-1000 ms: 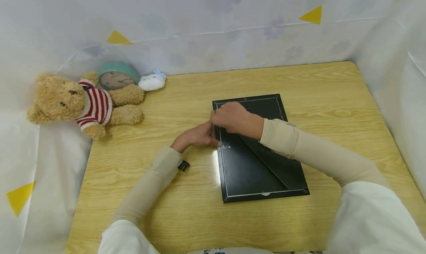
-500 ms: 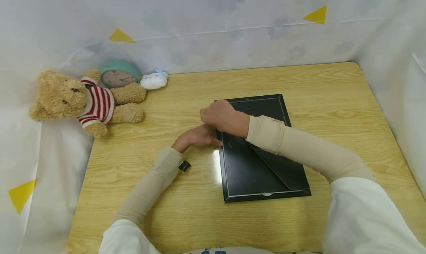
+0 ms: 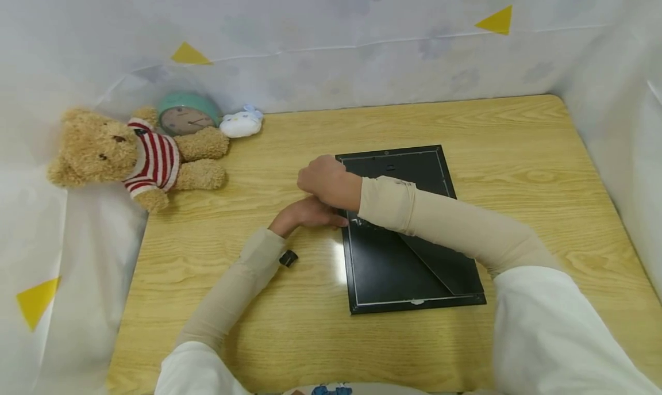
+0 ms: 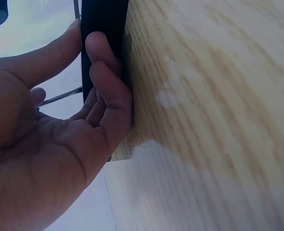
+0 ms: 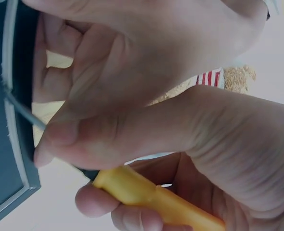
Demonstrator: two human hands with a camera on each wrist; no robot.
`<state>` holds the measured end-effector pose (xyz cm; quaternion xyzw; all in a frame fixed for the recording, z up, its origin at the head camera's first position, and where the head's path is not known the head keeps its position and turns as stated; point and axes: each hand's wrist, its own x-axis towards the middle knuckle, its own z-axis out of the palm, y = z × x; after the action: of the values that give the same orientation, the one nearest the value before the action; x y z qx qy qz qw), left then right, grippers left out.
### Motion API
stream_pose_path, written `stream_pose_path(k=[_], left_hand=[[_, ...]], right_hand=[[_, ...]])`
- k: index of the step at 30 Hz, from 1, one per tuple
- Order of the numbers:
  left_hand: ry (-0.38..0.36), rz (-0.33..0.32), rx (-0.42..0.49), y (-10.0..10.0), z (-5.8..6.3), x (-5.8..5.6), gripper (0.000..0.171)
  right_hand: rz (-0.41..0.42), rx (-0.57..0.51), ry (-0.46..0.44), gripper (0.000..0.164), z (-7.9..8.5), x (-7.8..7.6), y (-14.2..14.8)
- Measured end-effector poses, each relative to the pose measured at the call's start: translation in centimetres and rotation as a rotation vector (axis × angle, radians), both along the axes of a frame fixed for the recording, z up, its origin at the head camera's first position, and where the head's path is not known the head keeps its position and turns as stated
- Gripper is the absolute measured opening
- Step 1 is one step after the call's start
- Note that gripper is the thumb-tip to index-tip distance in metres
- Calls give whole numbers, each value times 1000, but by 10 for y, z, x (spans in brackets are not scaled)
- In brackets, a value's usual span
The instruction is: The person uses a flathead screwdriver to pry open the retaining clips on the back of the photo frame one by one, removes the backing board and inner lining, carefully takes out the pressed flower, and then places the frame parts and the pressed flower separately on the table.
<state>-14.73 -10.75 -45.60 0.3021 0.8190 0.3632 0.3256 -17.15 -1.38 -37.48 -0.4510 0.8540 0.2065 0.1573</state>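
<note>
Fingers (image 4: 103,82) of the left hand (image 3: 308,213) pinch the left edge of a black frame (image 3: 385,263) on the counter (image 3: 548,222); those of the right hand (image 3: 329,182) grip a yellow-handled tool (image 5: 156,197), its shaft over that edge. Farther off lies a teddy bear (image 3: 152,159).

We see a fluffy tan teddy bear (image 3: 155,160) in a red-and-white striped top lying beside a round teal clock (image 3: 188,118) and a small white-and-blue toy (image 3: 241,124), with two yellow triangles (image 3: 189,54) on the pale flower-patterned sheet (image 3: 310,76) behind the wood-grained table (image 3: 538,211).
</note>
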Motion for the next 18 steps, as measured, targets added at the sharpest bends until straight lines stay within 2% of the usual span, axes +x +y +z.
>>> stream_pose_path(k=[4, 7, 9, 11, 13, 16, 18], left_hand=[[-93, 28, 15, 1, -1, -1, 15], [-70, 27, 18, 1, 0, 0, 20], [-31, 18, 24, 1, -1, 1, 33], [-26, 29, 52, 0, -2, 2, 49], [-56, 51, 80, -1, -4, 3, 71], [-140, 109, 135, -1, -4, 4, 104], [-168, 141, 126, 0, -4, 4, 118]], right_hand=[[-11, 7, -2, 24, 0, 0, -6], [-26, 24, -9, 23, 1, 1, -3], [-38, 11, -6, 19, 3, 3, 4], [-53, 0, 0, 9, 5, 4, 15], [-89, -29, 0, 4, 7, 5, 27], [-161, -76, -23, 17, 8, 6, 47], [-225, -122, -53, 20, 9, 8, 60]])
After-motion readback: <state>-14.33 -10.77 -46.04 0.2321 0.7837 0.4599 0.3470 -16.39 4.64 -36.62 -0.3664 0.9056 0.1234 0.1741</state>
